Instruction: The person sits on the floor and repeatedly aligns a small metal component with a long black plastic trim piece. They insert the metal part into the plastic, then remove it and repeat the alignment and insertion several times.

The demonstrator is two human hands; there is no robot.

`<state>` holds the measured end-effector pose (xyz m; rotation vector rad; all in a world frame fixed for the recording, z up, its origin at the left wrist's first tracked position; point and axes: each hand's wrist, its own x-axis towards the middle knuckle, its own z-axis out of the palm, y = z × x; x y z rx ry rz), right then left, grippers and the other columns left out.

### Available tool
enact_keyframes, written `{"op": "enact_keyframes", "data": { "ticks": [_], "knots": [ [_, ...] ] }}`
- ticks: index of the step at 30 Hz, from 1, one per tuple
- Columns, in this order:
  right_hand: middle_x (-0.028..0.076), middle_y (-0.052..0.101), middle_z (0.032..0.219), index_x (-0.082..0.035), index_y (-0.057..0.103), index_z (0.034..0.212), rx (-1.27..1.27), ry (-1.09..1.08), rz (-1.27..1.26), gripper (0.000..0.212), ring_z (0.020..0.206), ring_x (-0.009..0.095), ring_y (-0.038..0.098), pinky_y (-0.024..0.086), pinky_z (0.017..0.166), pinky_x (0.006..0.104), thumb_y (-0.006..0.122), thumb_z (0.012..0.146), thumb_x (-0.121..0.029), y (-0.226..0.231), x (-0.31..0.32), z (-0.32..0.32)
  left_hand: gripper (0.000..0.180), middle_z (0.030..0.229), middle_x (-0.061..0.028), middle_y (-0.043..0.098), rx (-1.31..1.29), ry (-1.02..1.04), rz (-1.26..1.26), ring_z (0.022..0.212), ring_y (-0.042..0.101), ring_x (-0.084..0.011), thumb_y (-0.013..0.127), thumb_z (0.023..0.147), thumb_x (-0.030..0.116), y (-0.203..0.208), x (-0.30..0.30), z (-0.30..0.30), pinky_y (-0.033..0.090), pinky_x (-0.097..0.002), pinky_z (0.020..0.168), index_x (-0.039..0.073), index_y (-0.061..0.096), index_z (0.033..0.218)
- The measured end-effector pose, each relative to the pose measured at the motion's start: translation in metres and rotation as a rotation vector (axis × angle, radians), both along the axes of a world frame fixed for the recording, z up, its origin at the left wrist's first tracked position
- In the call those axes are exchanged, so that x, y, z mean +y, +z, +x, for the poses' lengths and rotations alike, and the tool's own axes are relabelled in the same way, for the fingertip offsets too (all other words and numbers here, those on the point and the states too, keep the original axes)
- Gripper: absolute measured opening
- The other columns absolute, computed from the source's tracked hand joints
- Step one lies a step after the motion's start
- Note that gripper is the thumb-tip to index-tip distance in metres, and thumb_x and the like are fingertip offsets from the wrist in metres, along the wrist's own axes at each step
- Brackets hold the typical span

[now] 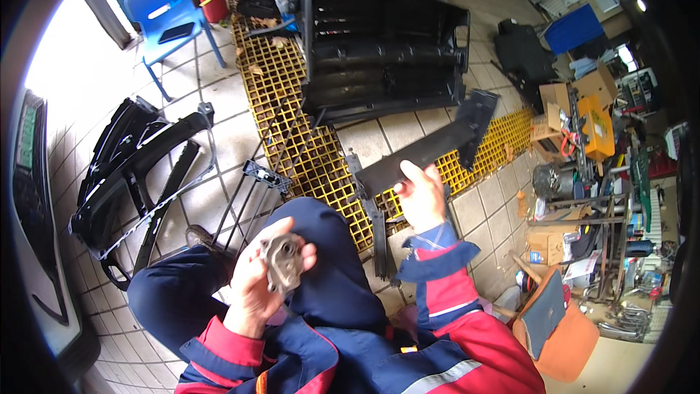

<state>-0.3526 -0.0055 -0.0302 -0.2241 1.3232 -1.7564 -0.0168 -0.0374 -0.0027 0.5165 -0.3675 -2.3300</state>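
My left hand (253, 277) is wrapped round a grey cast-metal part (284, 257), irregular in outline with several round holes. It holds this part over my lap, beside my raised knee in dark blue trousers. My right hand (423, 201) is lifted to the right of the knee. Its thumb and fingers are half bent with gaps between them, and I see nothing in them. Behind that hand, lower down, lies a long black plastic panel (408, 157) with an angled end, partly hidden by the fingers.
A big black plastic frame (386, 58) lies ahead across yellow floor grating (281, 95). To the left are black trim parts (135, 182), a blue chair (164, 11) and a vehicle's edge (44, 211). An orange seat (565, 335) and cluttered shelves (583, 211) stand at right.
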Motion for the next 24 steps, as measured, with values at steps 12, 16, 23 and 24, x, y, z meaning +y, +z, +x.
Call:
{"op": "enact_keyframes", "data": {
  "ticks": [12,16,23,24],
  "knots": [
    [0.013,0.073,0.103,0.0,0.067,0.121,0.338,0.178,-0.28,0.02,0.083,0.023,0.074,0.063,0.067,0.0355,0.065,0.101,-0.003,0.142,0.053,0.169,0.063,0.127,-0.0149,0.07,0.297,0.084,0.029,0.117,0.07,-0.0278,0.079,0.097,0.025,0.008,0.028,0.053,0.056,-0.0468,0.108,0.0,0.053,0.148],
    [0.012,0.073,0.099,-0.001,0.068,0.114,0.41,0.176,-0.294,0.014,0.082,0.024,0.075,0.064,0.067,0.0367,0.067,0.101,-0.003,0.152,0.049,0.185,0.058,0.125,-0.0113,0.07,0.318,0.108,-0.012,0.115,0.07,-0.0231,0.079,0.097,0.023,0.015,0.028,0.057,0.058,-0.0398,0.102,0.0,0.054,0.145],
    [0.011,0.073,0.099,-0.002,0.068,0.113,0.459,0.194,-0.285,0.013,0.082,0.022,0.074,0.064,0.069,0.0366,0.066,0.101,-0.002,0.152,0.041,0.192,0.057,0.121,-0.0083,0.07,0.195,0.163,-0.098,0.111,0.068,-0.0186,0.082,0.093,0.018,0.014,0.029,0.057,0.055,-0.0354,0.098,0.002,0.059,0.142],
    [0.011,0.073,0.099,-0.001,0.069,0.113,0.463,0.2,-0.292,0.012,0.082,0.022,0.074,0.064,0.069,0.0366,0.065,0.101,-0.002,0.152,0.041,0.191,0.055,0.122,-0.0069,0.069,0.176,0.172,-0.105,0.111,0.067,-0.0164,0.081,0.093,0.016,0.014,0.029,0.056,0.054,-0.0339,0.098,0.002,0.059,0.142]
  ]
}}
